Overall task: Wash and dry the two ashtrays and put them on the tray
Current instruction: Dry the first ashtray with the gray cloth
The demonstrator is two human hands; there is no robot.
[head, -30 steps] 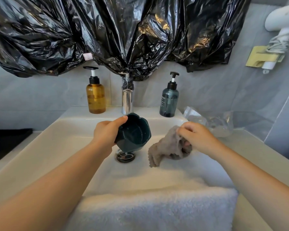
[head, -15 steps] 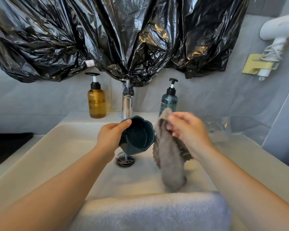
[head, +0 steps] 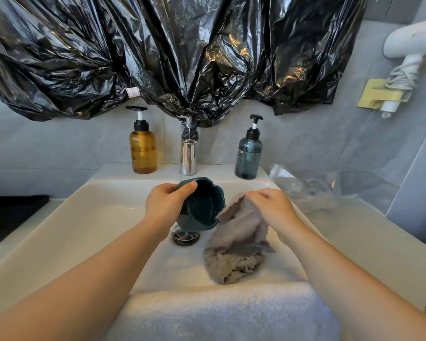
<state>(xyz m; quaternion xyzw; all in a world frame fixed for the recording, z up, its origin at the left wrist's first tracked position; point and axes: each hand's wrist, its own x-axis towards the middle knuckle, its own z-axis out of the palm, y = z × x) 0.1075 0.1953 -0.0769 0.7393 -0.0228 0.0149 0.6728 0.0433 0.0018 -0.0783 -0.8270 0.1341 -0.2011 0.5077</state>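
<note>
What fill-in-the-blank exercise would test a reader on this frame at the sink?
1. The left hand holds the ashtray tilted over the sink, and the right hand grips the cloth to the ____ of it.
2. The tap stands ____ the amber bottle and the blue-grey bottle.
3. The towel lying over the sink's near edge is ____ in colour.

Missing words: right; between; white.

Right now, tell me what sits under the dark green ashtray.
The metal drain shows below the ashtray, which the left hand holds over the sink. The ashtray covers the drain's far edge.
</note>
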